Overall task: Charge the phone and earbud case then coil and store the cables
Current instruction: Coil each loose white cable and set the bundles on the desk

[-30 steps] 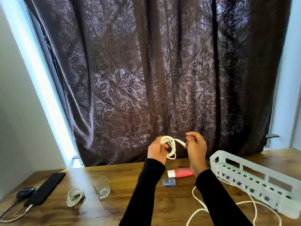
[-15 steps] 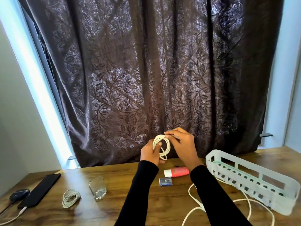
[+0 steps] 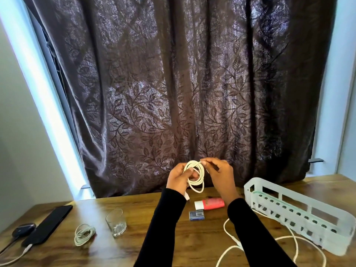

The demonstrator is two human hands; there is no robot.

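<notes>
Now the white cable point(image 3: 195, 175) is wound into a small ring, held up in the air over the far middle of the wooden table point(image 3: 173, 237), in front of the dark curtain point(image 3: 173, 83). The ring stands up on its edge, with its flat side facing the person. It sits right between both hands. The left hand point(image 3: 178, 179) grips the ring's left side, with fingers curled round the loops. The right hand point(image 3: 219, 173) pinches the loose end at the top of the ring. One plug end hangs down just under the left wrist. Both arms in black sleeves are raised, hands close together.

I think the next move is to tuck that end around the loops. The right hand is the one to do it, since it has the end.

To the right lies the pale basket point(image 3: 300, 214), near the right arm, with a loose cable point(image 3: 285, 239) beside it. On the near left sit a coiled cable point(image 3: 84, 234), a glass point(image 3: 116, 222), the phone point(image 3: 49, 221) and the earbud case point(image 3: 24, 229).
</notes>
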